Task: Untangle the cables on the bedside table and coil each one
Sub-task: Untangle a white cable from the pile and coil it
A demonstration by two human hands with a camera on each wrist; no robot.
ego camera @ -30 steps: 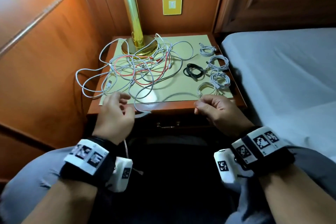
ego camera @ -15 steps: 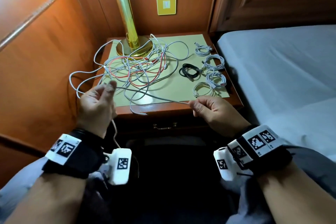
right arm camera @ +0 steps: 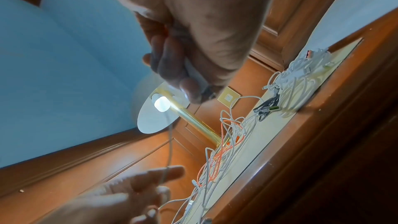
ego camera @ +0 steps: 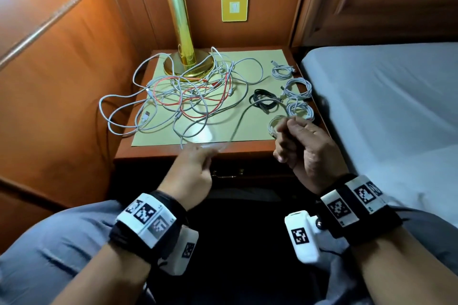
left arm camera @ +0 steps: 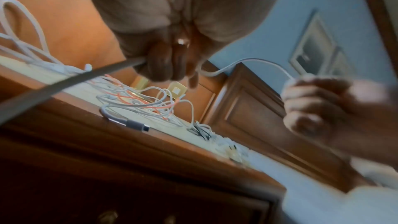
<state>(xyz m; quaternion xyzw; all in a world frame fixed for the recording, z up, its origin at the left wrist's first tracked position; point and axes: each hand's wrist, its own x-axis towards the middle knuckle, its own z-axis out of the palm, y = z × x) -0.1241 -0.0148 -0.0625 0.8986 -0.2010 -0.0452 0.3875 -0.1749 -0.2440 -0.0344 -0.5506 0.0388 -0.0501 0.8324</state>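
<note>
While the left hand (ego camera: 192, 168) pinches the grey cable (ego camera: 241, 120) at the table's (ego camera: 247, 150) front edge, the right hand (ego camera: 301, 146) grips its end; even loops fed rightward should avoid snagging the tangle (ego camera: 188, 99).

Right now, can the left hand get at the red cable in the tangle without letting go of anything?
Probably not. The left hand grips the grey cable that the right hand also holds, and white cables weave over the red cable.
</note>
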